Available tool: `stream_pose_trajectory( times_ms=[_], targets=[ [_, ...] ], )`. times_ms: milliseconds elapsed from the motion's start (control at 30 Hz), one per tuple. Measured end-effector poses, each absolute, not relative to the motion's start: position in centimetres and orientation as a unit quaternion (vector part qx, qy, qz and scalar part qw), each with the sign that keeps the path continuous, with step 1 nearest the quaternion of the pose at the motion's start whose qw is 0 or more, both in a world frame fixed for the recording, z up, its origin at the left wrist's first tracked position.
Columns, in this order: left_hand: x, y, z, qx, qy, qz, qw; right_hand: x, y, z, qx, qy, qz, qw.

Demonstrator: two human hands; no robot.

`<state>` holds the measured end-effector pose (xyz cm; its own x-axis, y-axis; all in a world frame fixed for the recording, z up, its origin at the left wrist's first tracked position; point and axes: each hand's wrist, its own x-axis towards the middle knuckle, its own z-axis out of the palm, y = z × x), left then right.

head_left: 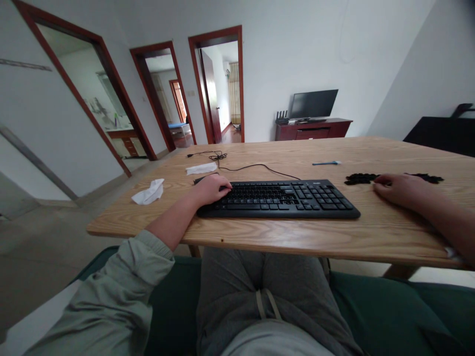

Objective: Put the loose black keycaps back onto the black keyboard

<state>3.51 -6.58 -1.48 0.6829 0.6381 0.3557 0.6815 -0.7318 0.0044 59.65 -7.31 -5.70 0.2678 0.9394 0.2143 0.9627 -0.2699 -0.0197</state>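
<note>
A black keyboard (pixel 256 207) lies on the wooden table in front of me. Several sockets in its middle rows show without keycaps, while the number pad at the right has its keys. My left hand (pixel 213 190) rests on the keyboard's left end with curled fingers, thumb and fingertips close together; anything between them is hidden. To the right, loose black keycaps (pixel 359 178) lie in a long cluster. Over that cluster is my right hand (pixel 397 189), its fingers bent down and closed at the keycaps. What its fingertips hold is too small to make out.
Behind the keyboard runs its black cable (pixel 256 165), partly coiled. A blue brush-like stick (pixel 326 163) lies farther back. Crumpled white tissue (pixel 149 192) and a folded tissue (pixel 201 168) are at the left. The table's front edge (pixel 282 245) is close to my lap.
</note>
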Motion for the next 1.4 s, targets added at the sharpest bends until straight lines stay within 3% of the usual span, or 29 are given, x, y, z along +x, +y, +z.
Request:
stream_pose_trajectory(
  times_ms=[300, 433, 700, 900, 1100, 1233, 1300, 1400],
  targets=[
    [4.4, -8.3, -0.4, -0.910, -0.365, -0.073, 0.185, 58.9, -7.6, -5.2, -0.807, -0.582, -0.084, 0.053],
    [4.5, -8.3, -0.7, -0.904, -0.378, -0.091, 0.176, 58.8, -8.1, -5.0, -0.818, -0.562, -0.100, 0.070],
    [3.5, -6.6, -2.2, -0.892, -0.415, -0.140, 0.112, 57.4, -9.5, -4.4, -0.774, -0.575, -0.157, 0.214],
    [2.8, -5.9, -2.5, -0.878, -0.451, -0.148, 0.064, 57.1, -9.8, -4.4, -0.732, -0.607, -0.148, 0.270],
    [2.8, -5.8, -2.8, -0.891, -0.418, -0.141, 0.108, 54.8, -10.0, -2.3, -0.695, -0.606, -0.134, 0.362],
    [3.3, -5.7, -1.3, -0.899, -0.411, -0.101, 0.111, 47.9, -10.7, 1.3, -0.609, -0.624, -0.031, 0.489],
    [4.2, -5.9, 0.5, -0.911, -0.389, -0.108, 0.089, 43.0, -10.6, 2.5, -0.514, -0.642, 0.123, 0.555],
    [6.4, -6.9, 3.0, -0.901, -0.370, -0.224, 0.020, 35.7, -9.6, 2.7, -0.390, -0.638, 0.329, 0.577]
  ],
)
